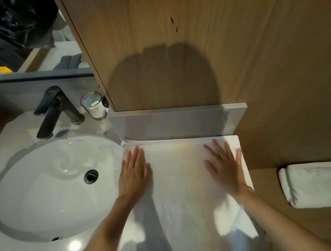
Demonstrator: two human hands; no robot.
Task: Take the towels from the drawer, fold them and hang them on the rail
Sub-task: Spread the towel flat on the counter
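Note:
A white towel point(179, 179) lies spread flat on the counter to the right of the sink, its far edge against the grey backsplash. My left hand point(134, 173) presses flat on the towel's left side with straight fingers. On its right side my right hand point(225, 164) presses flat, fingers spread. A second white towel point(323, 183), folded, hangs at the lower right against the wooden wall; whatever holds it is hidden. No drawer is in view.
A white oval sink point(42, 197) with a dark faucet point(55, 109) fills the left. A glass point(94, 105) stands by the faucet. A wooden cabinet point(190, 35) rises behind the grey backsplash point(177, 123). A mirror point(7, 37) is at top left.

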